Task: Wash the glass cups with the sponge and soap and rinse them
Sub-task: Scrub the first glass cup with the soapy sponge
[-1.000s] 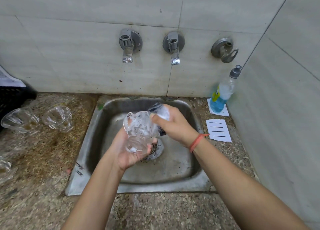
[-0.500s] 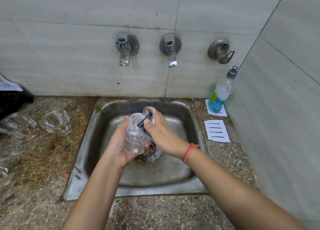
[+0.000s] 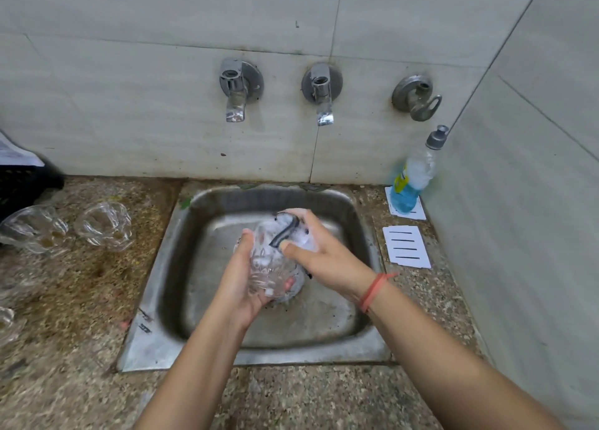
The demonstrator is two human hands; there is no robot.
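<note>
Steel sink (image 3: 324, 322), square, set into a speckled stone worktop (image 3: 81, 300); pale tiled wall behind and to the right. A person stands at it with both bare forearms reaching over the basin.

Left hand (image 3: 238, 282): fingers and thumb curled round a clear patterned cup (image 3: 267, 267). It is held tilted above the drain, with the far end pointing up and away toward the other hand. The glass is streaked with white foam.

Right hand (image 3: 324, 261): closed round a foam-covered sponge (image 3: 284, 234), thumb on the near side, fingers wrapped over the top. The sponge presses against the upper end of the cup. Whether it sits inside the mouth or only on the rim, I cannot tell. An orange band (image 3: 374, 292) circles this wrist.

Wall fittings above the basin: left tap (image 3: 235, 89), middle tap (image 3: 322, 92), and a third fitting (image 3: 416, 97) with a loop handle.

Soap bottle (image 3: 411, 183): blue liquid, grey cap, standing in the back right corner of the worktop on a white card (image 3: 418, 214). A second card (image 3: 406, 246) with black lines lies just in front of it, apart from the bottle.

Left of the sink, two more glasses (image 3: 103, 225) (image 3: 35, 228) sit side by side on the stone. Whether they are upright or on their sides is unclear. Part of another glass (image 3: 6, 322) shows at the frame edge. A black crate (image 3: 22, 186) stands against the wall at far left.
</note>
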